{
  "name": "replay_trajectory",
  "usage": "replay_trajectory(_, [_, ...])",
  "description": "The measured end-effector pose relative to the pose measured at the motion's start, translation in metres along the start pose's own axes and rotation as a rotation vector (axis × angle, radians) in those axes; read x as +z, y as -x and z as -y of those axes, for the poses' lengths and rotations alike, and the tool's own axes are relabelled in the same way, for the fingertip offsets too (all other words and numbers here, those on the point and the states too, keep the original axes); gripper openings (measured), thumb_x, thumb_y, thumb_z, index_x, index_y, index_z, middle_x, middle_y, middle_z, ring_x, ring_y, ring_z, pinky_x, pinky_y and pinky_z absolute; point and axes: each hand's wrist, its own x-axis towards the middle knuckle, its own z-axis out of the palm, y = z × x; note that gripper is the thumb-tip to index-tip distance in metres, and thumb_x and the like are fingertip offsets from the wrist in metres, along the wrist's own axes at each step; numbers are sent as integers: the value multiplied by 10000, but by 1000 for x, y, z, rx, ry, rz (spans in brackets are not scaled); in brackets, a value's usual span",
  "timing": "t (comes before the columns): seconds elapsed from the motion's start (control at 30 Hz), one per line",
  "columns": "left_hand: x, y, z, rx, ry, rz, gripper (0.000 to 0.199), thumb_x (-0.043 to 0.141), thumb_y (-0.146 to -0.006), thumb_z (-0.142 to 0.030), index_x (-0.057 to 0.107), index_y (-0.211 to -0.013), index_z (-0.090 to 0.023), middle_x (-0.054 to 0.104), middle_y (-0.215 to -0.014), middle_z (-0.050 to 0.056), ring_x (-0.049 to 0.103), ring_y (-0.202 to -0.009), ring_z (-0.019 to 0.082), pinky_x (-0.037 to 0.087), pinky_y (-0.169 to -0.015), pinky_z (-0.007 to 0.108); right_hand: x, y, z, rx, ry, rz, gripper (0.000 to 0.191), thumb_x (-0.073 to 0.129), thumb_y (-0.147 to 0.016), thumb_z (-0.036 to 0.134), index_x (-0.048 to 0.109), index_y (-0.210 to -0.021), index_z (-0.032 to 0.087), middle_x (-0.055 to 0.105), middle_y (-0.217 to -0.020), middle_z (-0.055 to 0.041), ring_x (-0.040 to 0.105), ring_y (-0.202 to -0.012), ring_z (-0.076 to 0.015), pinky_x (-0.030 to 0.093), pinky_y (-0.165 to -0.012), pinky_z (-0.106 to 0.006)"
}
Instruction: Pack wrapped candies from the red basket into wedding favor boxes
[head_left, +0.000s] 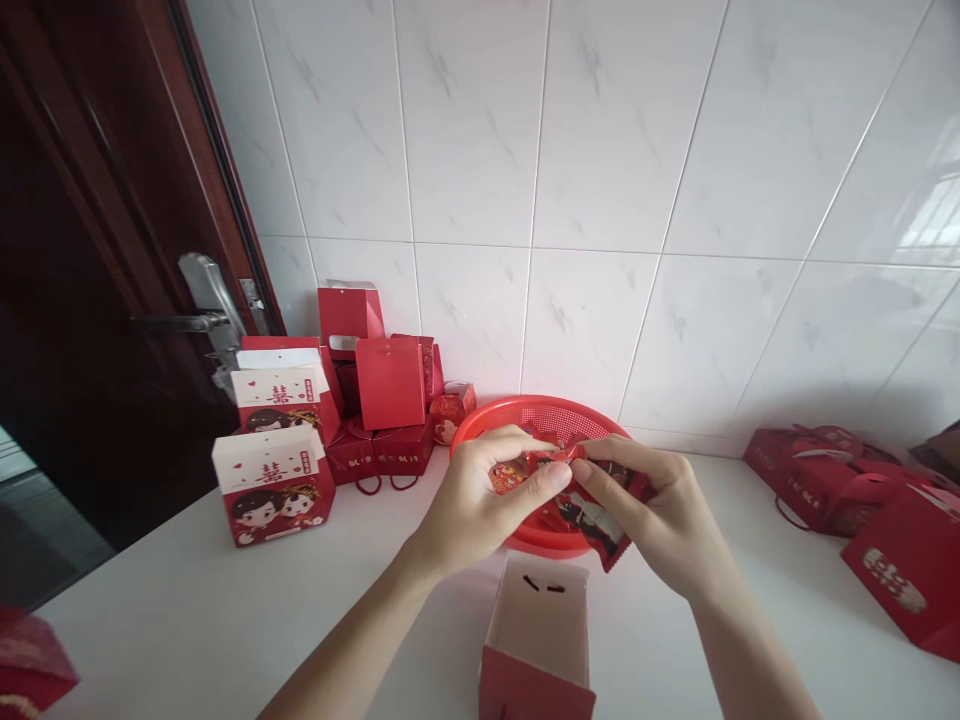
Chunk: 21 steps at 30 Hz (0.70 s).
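Both my hands are over a red plastic basket (544, 402). Between them is a red snack packet (596, 525) with a picture on its front and a jagged lower edge. My left hand (472, 500) is closed, its thumb and fingers pinching the packet's upper left part. The thumb of my right hand (667, 510) presses against the packet close to the left thumb, and the fingers curl behind it. Several small wrapped sweets (506, 478) lie in the basket, partly covered by my hands. Nearest to me stands a red box (536, 690) with its top open and pale inside.
Left of the basket, red gift boxes (390, 385) are stacked against the tiled wall (472, 150), with a cartoon-printed box (270, 490) in front. More red boxes (911, 570) stand at the right. A dark door (90, 200) is at the left, beside the white table (405, 640).
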Motion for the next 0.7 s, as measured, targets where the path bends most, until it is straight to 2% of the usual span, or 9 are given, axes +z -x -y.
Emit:
replay_trajectory(0.5, [2,3,1,138,-143,-39,176,626,-975,-336,727,-990,-192,737,-928,44,677,-887,188,525,-801,295,1,1,2,-29,17,30,279,653,-936,442,773,-809,225,664,-663,-17,593,-602,-164,492,-531,-255])
replay_trajectory(0.7, [2,0,3,153,-104,-66,181,690,-938,-343,764,-1025,-201,746,-946,59,681,-877,188,561,-799,304,-2,1,1,-73,49,3,263,657,-939,447,788,-862,232,702,-756,-35,611,-651,-175,504,-578,-272])
